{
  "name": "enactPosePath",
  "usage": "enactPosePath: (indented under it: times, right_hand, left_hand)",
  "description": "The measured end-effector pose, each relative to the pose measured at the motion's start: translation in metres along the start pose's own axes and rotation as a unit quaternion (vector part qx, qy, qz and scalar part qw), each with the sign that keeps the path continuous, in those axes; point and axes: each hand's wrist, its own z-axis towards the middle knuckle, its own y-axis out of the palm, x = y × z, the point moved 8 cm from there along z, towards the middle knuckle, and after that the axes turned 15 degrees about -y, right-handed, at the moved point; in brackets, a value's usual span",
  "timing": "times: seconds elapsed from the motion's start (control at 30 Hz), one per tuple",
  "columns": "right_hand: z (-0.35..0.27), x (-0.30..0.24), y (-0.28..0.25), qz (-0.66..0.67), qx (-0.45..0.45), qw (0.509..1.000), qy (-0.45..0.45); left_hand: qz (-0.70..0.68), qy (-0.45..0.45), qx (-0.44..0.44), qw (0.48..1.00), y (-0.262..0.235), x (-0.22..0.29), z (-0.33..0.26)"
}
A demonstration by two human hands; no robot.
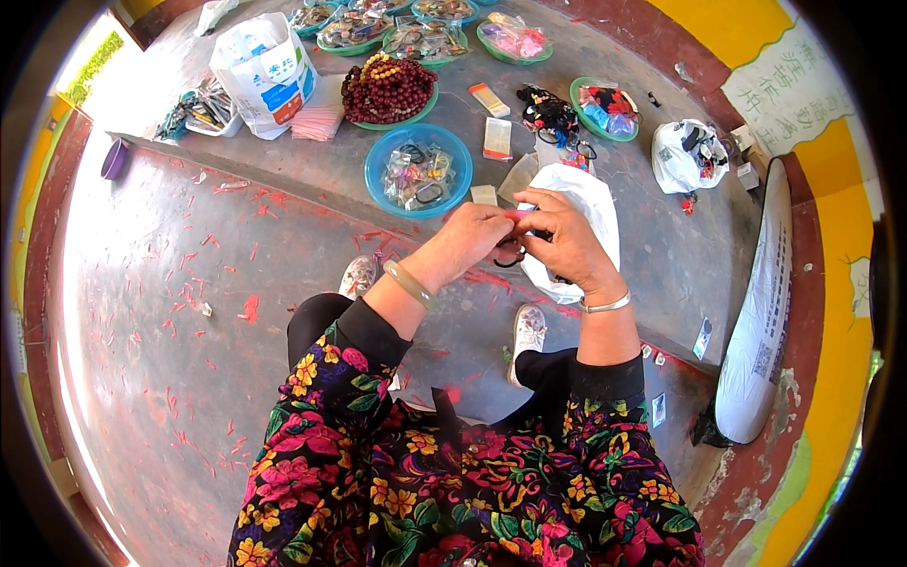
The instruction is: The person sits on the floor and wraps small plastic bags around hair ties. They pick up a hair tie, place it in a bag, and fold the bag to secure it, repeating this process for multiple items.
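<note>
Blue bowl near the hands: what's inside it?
The blue bowl holds small clear packets with colourful bits and dark rings. Anything beneath them is covered.

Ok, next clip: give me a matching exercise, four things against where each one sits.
Things:
1. blue bowl
2. dark red beads
3. purple lid
4. long white sack

Places:
A. far left, on the floor's edge
B. right side, along the wall
C. just beyond the hands, on the step
D. green dish behind the blue bowl

Pairs: 1-C, 2-D, 3-A, 4-B
</note>
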Motion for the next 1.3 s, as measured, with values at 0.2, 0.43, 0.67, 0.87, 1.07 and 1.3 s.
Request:
enactPosePath:
  times: [0.2,0.43,0.67,0.87,1.07,1.3]
  right_hand:
    - [-0.005,0.014,-0.012,0.146,0.139,0.975,0.093]
    - [-0.011,0.032,0.003,0.217,0.136,0.948,0.190]
    - [-0.013,0.031,0.003,0.284,0.174,0.917,0.220]
    - [-0.016,0.036,0.005,0.339,0.195,0.893,0.220]
    - [-0.014,0.033,0.004,0.359,0.215,0.891,0.176]
    - [-0.014,0.033,0.002,0.365,0.235,0.884,0.173]
  left_hand:
    - [-0.131,0.042,0.024,0.990,-0.009,0.011,-0.007]
    - [-0.141,0.061,0.007,0.988,-0.010,0.012,-0.003]
    - [-0.141,0.063,-0.001,0.988,-0.007,0.016,-0.005]
    - [-0.125,0.056,-0.002,0.991,-0.003,0.018,-0.012]
    - [-0.128,0.031,0.031,0.991,-0.011,0.009,-0.005]
    - [-0.227,0.059,-0.017,0.972,-0.006,0.014,-0.006]
